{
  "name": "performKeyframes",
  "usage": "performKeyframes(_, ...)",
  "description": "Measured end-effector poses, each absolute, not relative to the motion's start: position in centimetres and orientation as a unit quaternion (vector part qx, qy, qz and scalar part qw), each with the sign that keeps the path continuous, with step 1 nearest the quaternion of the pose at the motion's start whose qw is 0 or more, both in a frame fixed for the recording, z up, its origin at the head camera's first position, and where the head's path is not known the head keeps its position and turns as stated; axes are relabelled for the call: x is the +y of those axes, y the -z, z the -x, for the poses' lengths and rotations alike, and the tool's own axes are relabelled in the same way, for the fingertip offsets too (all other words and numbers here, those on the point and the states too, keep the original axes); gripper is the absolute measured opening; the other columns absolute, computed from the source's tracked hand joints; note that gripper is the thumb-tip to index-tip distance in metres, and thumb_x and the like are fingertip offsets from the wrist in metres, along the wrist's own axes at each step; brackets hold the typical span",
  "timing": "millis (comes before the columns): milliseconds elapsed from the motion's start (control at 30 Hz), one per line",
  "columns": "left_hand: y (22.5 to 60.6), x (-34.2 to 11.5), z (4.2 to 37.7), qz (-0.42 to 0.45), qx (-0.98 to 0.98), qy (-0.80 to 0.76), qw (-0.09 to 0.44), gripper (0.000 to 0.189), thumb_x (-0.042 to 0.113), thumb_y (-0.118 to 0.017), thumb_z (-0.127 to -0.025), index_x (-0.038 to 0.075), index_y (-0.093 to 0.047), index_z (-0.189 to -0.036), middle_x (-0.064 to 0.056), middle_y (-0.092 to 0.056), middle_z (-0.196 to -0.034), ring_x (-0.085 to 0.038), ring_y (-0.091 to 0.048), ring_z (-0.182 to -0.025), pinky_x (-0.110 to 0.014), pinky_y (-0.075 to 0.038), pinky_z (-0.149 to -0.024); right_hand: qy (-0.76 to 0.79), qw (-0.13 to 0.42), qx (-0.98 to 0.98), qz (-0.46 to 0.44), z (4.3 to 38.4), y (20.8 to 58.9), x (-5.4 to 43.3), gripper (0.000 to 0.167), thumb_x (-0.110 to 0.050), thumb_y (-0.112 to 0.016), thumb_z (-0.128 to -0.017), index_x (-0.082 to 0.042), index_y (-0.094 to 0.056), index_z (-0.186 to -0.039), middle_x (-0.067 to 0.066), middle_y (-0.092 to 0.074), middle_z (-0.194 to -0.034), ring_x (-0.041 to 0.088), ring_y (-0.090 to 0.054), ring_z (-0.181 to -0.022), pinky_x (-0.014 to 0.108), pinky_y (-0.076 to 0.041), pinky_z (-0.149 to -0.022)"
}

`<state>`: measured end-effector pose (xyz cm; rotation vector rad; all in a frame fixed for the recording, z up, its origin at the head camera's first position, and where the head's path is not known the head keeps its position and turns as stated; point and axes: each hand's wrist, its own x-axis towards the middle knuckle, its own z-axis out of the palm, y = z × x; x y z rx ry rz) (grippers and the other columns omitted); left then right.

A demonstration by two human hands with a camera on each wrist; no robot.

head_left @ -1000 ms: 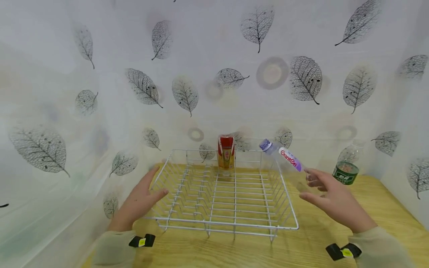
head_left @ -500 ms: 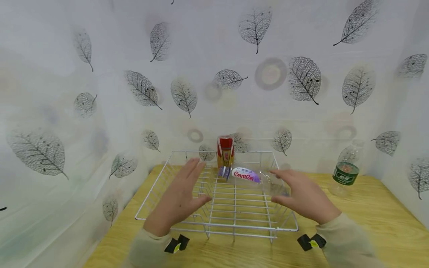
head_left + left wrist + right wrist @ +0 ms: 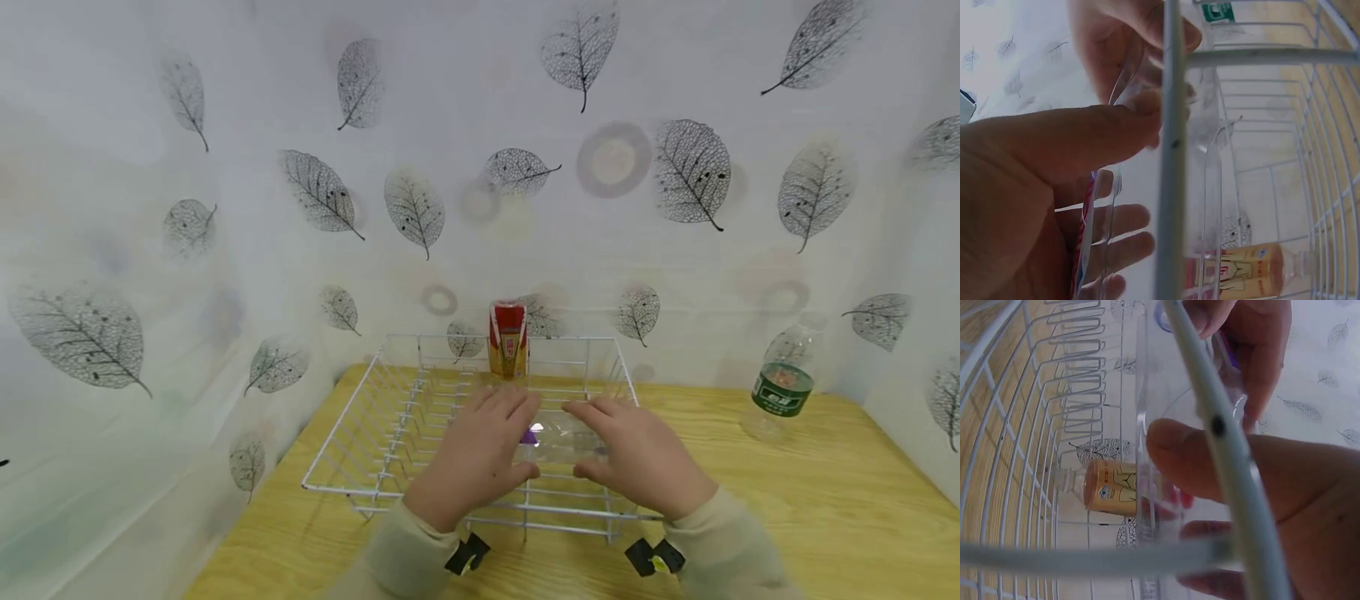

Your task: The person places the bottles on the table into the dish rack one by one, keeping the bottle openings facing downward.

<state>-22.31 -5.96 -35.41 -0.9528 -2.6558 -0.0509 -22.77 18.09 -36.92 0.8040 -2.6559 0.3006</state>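
Note:
A clear plastic bottle (image 3: 558, 442) with a purple patch of label lies sideways above the white wire dish rack (image 3: 346, 411). My left hand (image 3: 480, 454) grips its left part and covers most of the label and the cap end. At the other end, my right hand (image 3: 645, 454) holds the bottle near its base. Both wrist views show a thumb on the near side of the clear plastic and fingers behind it. A red and yellow bottle (image 3: 508, 342) stands at the back of the rack, its clear neck pointing down in the left wrist view.
To the right of the rack, a clear bottle with a green label (image 3: 782, 389) stands on the yellow wooden table (image 3: 750, 508). A leaf-print curtain (image 3: 480, 108) closes off the back and the sides. The rack's front rim runs under both hands.
The bottle has moved left from beside the rack to over it, first in the right hand alone. The left hand has come in from the rack's left side and taken hold too.

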Motion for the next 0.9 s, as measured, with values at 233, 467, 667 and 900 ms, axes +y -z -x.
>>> performKeyframes(233, 36.6, -5.3, 22.1, 0.321, -0.935, 0.003, 0.15, 0.083, 0.052, -0.078, -0.086, 0.017, -0.043, -0.153, 0.0, -0.053, -0.147, -0.022, -0.051, -0.133, -0.046, -0.038, -0.113, -0.09, 0.183, -0.935, -0.291, 22.7, 36.9, 17.8, 0.079, -0.044, -0.091, -0.07, -0.019, -0.062, -0.139, 0.003, -0.066, -0.127, 0.029, -0.062, -0.113, 0.051, -0.053, -0.093)
performKeyframes(467, 37.2, -5.0, 22.0, 0.312, -0.937, -0.007, 0.155, 0.082, 0.04, -0.081, -0.087, 0.016, -0.041, -0.154, -0.001, -0.055, -0.144, -0.022, -0.054, -0.129, -0.044, -0.043, -0.109, -0.074, 0.197, -0.93, -0.302, 22.6, 36.7, 17.8, 0.078, -0.043, -0.092, -0.069, -0.019, -0.063, -0.137, 0.003, -0.066, -0.126, 0.029, -0.063, -0.111, 0.05, -0.053, -0.092)
performKeyframes(667, 37.4, -5.1, 22.0, 0.312, -0.938, -0.024, 0.15, 0.08, 0.041, -0.08, -0.088, 0.015, -0.041, -0.153, -0.001, -0.056, -0.141, -0.022, -0.053, -0.129, -0.043, -0.044, -0.108, -0.084, 0.181, -0.933, -0.301, 22.4, 36.7, 17.6, 0.075, -0.046, -0.089, -0.073, -0.019, -0.063, -0.138, 0.004, -0.066, -0.126, 0.029, -0.061, -0.114, 0.051, -0.054, -0.091)
performKeyframes(900, 37.6, -6.0, 22.5, 0.321, -0.935, 0.056, 0.141, 0.075, 0.032, -0.08, -0.088, 0.015, -0.044, -0.151, -0.001, -0.056, -0.143, -0.022, -0.053, -0.129, -0.044, -0.041, -0.111, -0.203, 0.145, -0.926, -0.282, 22.4, 36.3, 18.5, 0.07, -0.056, -0.076, -0.086, -0.024, -0.057, -0.144, 0.003, -0.06, -0.136, 0.029, -0.059, -0.12, 0.053, -0.053, -0.093)
